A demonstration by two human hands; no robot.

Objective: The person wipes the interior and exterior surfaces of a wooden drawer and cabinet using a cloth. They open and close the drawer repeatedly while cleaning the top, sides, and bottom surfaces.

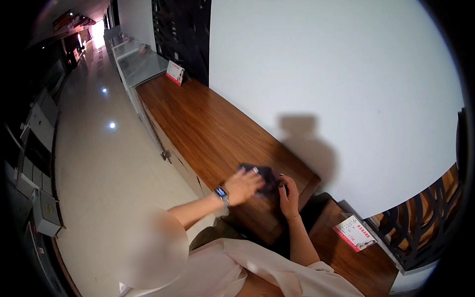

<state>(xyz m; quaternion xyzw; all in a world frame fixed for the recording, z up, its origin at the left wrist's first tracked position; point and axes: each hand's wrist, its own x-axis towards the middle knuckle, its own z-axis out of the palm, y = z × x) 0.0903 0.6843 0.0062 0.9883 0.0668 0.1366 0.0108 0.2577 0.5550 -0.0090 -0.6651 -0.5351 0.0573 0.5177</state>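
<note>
A dark, crumpled cloth lies on the brown wooden counter top, near its right end. My left hand, with a smartwatch on the wrist, is spread palm down over the cloth's left part; its fingers are apart and blurred by motion. At the cloth's right edge is my right hand, thumb and fingers curled around the edge. A small light patch shows on the cloth beside my left fingers. The underside of the cloth is hidden.
A printed card stand is at the counter's far end, beside glass-topped display cases. A white wall panel borders the counter. Another card stand sits on a lower wooden surface. Shiny floor runs along the left.
</note>
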